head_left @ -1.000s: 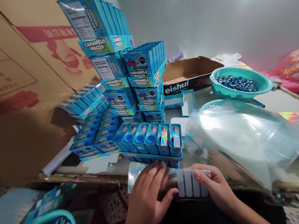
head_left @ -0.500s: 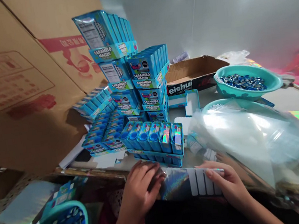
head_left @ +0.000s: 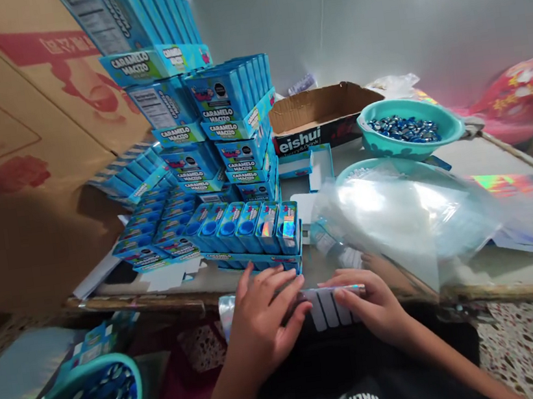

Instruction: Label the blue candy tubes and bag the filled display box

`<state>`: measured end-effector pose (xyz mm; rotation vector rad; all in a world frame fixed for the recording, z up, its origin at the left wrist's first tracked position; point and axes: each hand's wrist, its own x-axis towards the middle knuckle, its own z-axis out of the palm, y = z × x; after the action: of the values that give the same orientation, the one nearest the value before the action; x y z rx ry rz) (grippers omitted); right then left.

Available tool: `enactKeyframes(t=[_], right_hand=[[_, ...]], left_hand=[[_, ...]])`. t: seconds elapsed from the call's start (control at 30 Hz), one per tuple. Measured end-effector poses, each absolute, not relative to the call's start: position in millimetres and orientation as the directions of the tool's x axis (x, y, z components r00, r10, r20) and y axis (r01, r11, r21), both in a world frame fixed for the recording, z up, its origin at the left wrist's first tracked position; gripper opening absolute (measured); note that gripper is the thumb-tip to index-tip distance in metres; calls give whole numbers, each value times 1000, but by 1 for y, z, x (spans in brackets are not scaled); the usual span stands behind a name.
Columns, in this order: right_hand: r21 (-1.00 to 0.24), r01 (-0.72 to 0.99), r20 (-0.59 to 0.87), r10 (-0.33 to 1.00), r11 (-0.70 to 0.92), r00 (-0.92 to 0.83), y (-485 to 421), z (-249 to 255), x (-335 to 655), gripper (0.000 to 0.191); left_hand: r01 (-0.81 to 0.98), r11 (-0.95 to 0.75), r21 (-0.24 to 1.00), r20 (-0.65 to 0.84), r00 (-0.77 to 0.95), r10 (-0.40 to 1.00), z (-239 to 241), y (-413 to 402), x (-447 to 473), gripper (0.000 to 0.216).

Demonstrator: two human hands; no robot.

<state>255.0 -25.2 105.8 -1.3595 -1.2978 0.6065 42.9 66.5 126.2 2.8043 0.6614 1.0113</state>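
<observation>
A shiny holographic sticker sheet (head_left: 327,306) with pale strip shapes lies across my lap at the table's front edge. My right hand (head_left: 371,303) pinches its right end between thumb and fingers. Over its left part is my left hand (head_left: 267,317), thumb and fingers closed about the sheet, hiding much of it; the sheet's left end sticks out past the wrist. Just beyond the fingers stands a display tray (head_left: 254,258) holding a row of blue candy boxes (head_left: 245,223). Shiny stickers show on the boxes at its right end.
Stacked trays of blue boxes (head_left: 238,131) rise behind, beside a large cardboard carton (head_left: 13,213). An open box (head_left: 319,114), a turquoise bowl of wrapped candies (head_left: 405,132) and clear plastic bags (head_left: 395,208) are to the right. Another turquoise tub (head_left: 136,387) sits low left.
The view has shifted, so the table things appear further left and higher. My left hand has moved further over the sheet, and the sheet's left end now shows on its outer side.
</observation>
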Motion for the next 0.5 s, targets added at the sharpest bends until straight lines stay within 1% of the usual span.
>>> enactKeyframes(t=[0.1,0.17,0.23,0.33,0.4,0.5], right_hand=[[-926,320,299,905,199,303,-24,105,252,26],[-960,236,221,923,150,314,-23,107,252,31],[-988,123,127,950,95,284,-21,111,252,36],[-997,32,70,964,64,256,-19,117,253,38],[-997,19,71,961,69,269,-18,120,253,38],[-998,-12,49,945,55,323,-17,122,255,38]], left_hand=[[358,-917,174,631,674,383,125,65,47,30],[372,-916,152,662,650,374,122,65,45,31],[374,-916,143,678,637,367,119,64,43,32],[348,-924,160,714,606,352,113,62,42,28],[290,-940,180,722,611,326,112,60,44,24],[128,-962,240,742,615,267,117,56,48,20]])
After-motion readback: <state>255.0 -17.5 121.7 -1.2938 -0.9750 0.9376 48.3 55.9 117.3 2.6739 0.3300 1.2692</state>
